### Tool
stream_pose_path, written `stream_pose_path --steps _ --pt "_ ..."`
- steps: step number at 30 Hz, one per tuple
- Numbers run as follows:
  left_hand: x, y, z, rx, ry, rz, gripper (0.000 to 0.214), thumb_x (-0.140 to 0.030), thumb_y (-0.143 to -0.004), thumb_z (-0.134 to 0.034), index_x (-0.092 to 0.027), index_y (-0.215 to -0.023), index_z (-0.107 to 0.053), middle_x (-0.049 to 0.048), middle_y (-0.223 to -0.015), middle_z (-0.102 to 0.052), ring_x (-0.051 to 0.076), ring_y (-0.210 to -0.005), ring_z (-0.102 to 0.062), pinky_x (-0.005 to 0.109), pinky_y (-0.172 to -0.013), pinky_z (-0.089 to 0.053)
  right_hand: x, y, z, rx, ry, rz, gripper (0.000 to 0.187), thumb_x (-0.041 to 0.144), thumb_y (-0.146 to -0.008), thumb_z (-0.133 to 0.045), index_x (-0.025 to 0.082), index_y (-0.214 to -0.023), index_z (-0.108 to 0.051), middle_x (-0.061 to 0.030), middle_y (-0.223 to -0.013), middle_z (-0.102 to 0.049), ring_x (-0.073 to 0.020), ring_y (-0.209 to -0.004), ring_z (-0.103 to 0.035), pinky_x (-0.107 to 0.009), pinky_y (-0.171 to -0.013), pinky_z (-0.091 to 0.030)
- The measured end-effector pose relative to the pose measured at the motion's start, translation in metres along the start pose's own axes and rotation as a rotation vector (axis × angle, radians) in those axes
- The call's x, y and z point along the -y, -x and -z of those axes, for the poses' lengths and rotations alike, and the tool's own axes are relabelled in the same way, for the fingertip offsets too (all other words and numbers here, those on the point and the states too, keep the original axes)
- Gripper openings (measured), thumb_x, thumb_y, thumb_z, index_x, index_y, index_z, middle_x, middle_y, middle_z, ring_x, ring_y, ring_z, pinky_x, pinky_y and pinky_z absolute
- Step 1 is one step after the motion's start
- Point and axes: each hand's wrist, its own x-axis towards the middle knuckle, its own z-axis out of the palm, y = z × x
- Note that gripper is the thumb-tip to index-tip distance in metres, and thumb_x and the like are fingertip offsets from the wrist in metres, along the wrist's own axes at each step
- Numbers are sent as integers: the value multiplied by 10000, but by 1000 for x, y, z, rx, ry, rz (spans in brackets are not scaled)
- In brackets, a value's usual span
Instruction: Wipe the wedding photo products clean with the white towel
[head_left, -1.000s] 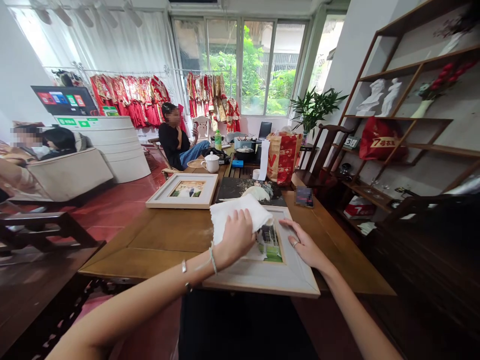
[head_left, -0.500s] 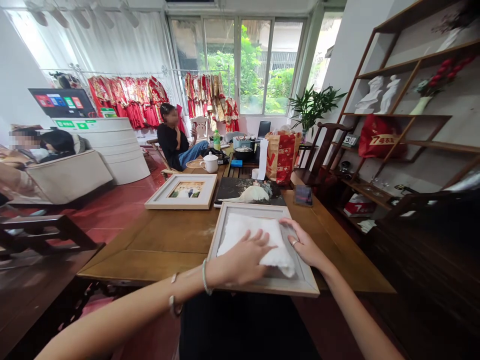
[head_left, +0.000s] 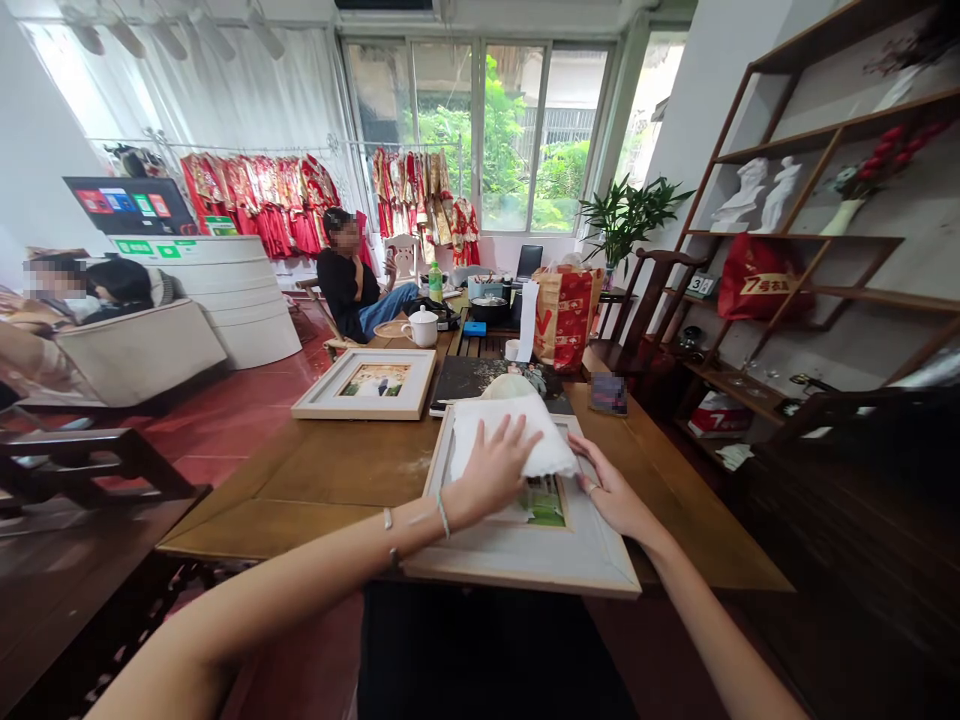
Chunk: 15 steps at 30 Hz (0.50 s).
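Observation:
My left hand [head_left: 491, 465] lies flat with fingers spread on a white cloth [head_left: 555, 445]. The cloth covers the upper part of a picture frame [head_left: 517, 578] with a light wooden edge and pale mat. Below the cloth, a strip of the green photo [head_left: 547, 505] shows; the rest is hidden by cloth and hand. At the frame's right side, my right hand [head_left: 611, 490] grips its edge, thumb over the mat. A second picture frame [head_left: 315, 400] with a photo of people lies flat farther left on the table.
On the wooden table [head_left: 285, 490] are a dark painted board [head_left: 457, 378], a white teapot [head_left: 421, 328], a green-capped bottle [head_left: 435, 283] and a red-and-brown paper bag [head_left: 566, 315]. A seated person [head_left: 349, 265] is beyond. Shelves [head_left: 795, 235] stand right.
My left hand has slid the cloth away from me, toward the frame's far edge, uncovering part of the photo. The right hand stays at the frame's right side.

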Motion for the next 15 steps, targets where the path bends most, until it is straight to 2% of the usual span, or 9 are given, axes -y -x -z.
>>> stream_pose_path --steps 2,4,7,11,15 --pt "15 -18 -10 -27 -35 -50 710 -66 -759 -505 -194 -1407 -245 128 -1477 -231 326 -1346 -186 578 -1023 -224 -7 3 -2 -6 5 -17 465 141 -790 -423 259 -1238 -381 -76 -1303 -480 -202 -1270 -397 -444 -1091 -246" --pt "26 -32 -18 -21 -48 -172 726 -37 -744 -500 -210 -1405 -255 100 -1477 -247 300 -1354 -174 555 -1041 -201 -12 3 -3 -6 5 -25 379 142 -787 -431 261 -1147 -423 -73 -1307 -475 -204 -1272 -394 -439 -1086 -252" --pt "36 -41 -23 5 0 -333 706 -56 -744 -500 -234 -1394 -289 58 -1484 -245 271 -1371 -122 549 -1070 -114 -16 2 -2 -3 -9 -29 269 141 -782 -437 261 -1023 -438 -72 -1327 -453 -211 -1290 -370 -451 -1078 -249" --pt "37 -34 -21 79 143 -401 628 -120 -788 -457 -198 -1391 -303 43 -1467 -288 250 -1377 -101 545 -1082 -44 -14 1 -1 -23 14 -43 228 147 -765 -446 254 -967 -434 -62 -1161 -527 -231 -1252 -395 -460 -1048 -278" --pt "32 -11 -20 130 248 -451 619 -150 -797 -440 -167 -1396 -287 40 -1460 -299 240 -1379 -93 557 -1080 -47 -7 0 -2 -53 48 -45 232 160 -757 -442 246 -971 -418 -42 -1003 -518 -222 -1062 -503 -438 -983 -352"
